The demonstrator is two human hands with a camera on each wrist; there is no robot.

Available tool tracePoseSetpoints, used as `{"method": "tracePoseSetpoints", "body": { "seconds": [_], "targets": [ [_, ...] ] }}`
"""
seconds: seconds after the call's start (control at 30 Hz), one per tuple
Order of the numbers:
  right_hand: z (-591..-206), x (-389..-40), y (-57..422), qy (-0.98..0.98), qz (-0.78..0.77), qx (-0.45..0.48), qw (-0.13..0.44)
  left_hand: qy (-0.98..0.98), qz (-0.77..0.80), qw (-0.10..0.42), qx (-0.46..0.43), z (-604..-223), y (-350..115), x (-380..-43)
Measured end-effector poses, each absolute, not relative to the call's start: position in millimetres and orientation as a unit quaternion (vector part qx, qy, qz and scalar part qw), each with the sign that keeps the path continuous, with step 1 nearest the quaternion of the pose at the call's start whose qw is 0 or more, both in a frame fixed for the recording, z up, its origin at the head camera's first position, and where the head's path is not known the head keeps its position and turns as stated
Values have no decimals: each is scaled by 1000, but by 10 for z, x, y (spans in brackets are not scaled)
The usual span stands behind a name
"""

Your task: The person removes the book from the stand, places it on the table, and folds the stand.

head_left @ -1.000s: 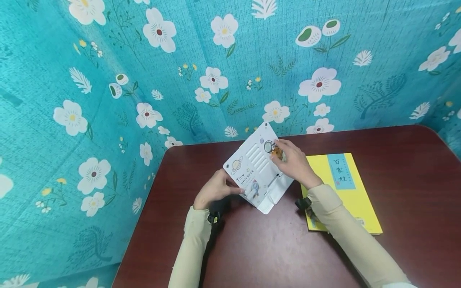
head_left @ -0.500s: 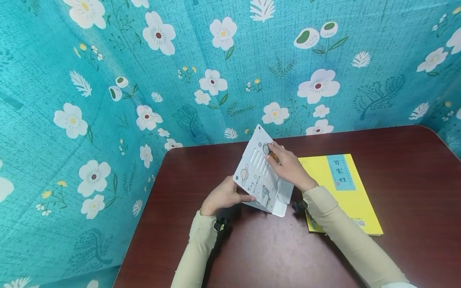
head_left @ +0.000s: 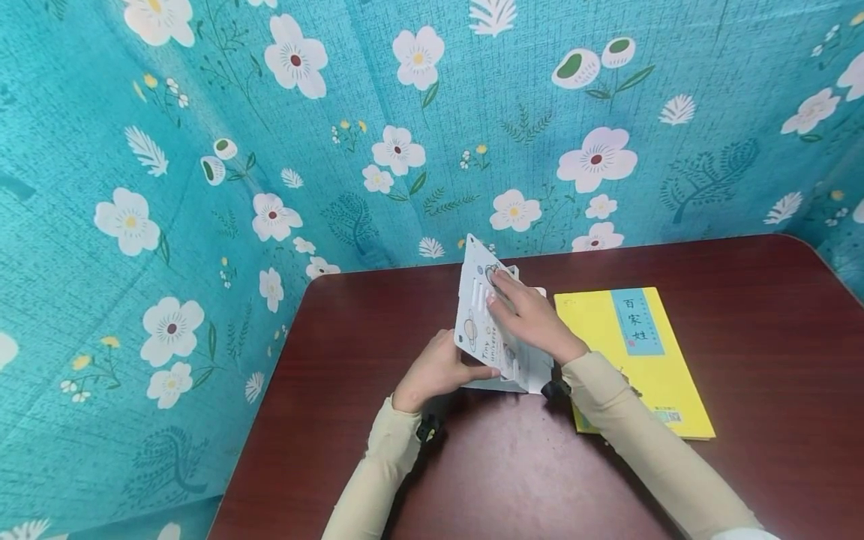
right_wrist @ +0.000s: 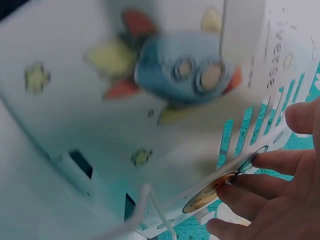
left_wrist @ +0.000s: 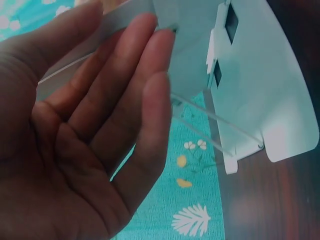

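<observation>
Apparently we have: white stand (head_left: 487, 332) unfolded, angle not yet settled; left hand (head_left: 435, 373) pinching its edge; right hand (head_left: 529, 313), fingers extended, touching it.

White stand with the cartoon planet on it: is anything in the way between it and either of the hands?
Nothing visible. The left hand holds the white stand near its lower edge, and the right hand touches its printed front. The yellow book lies off to the right, not between them.
</observation>
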State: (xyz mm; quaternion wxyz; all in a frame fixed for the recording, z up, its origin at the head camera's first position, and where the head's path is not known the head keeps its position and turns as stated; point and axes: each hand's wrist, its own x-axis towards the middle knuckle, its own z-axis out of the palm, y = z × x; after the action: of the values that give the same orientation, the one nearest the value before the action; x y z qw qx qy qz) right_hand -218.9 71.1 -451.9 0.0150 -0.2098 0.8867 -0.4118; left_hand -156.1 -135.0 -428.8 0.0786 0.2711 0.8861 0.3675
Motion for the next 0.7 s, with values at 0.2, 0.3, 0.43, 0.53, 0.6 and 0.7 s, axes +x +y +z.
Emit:
{"method": "tracePoseSetpoints", "body": {
  "seconds": [0.2, 0.3, 0.43, 0.53, 0.6, 0.7],
  "targets": [
    [-4480, -2120, 656, 885, -410, -219, 6, 899, 358, 59, 245, -4314, -1305, -1540],
    [-4474, -2074, 636, 883, -412, -225, 7, 899, 364, 61, 237, -4333, -1304, -1540],
    [-4467, -2026, 622, 882, -410, -234, 8, 900, 365, 57, 232, -4342, -1294, -1549],
    [-4469, -1994, 620, 883, -404, -238, 6, 903, 360, 47, 229, -4337, -1277, -1546],
    [-4477, -1968, 624, 884, -401, -239, 7, 905, 355, 42, 230, -4340, -1266, -1539],
    [-4479, -1923, 636, 883, -402, -241, 8, 904, 355, 41, 234, -4338, -1257, -1537]
  ]
}}
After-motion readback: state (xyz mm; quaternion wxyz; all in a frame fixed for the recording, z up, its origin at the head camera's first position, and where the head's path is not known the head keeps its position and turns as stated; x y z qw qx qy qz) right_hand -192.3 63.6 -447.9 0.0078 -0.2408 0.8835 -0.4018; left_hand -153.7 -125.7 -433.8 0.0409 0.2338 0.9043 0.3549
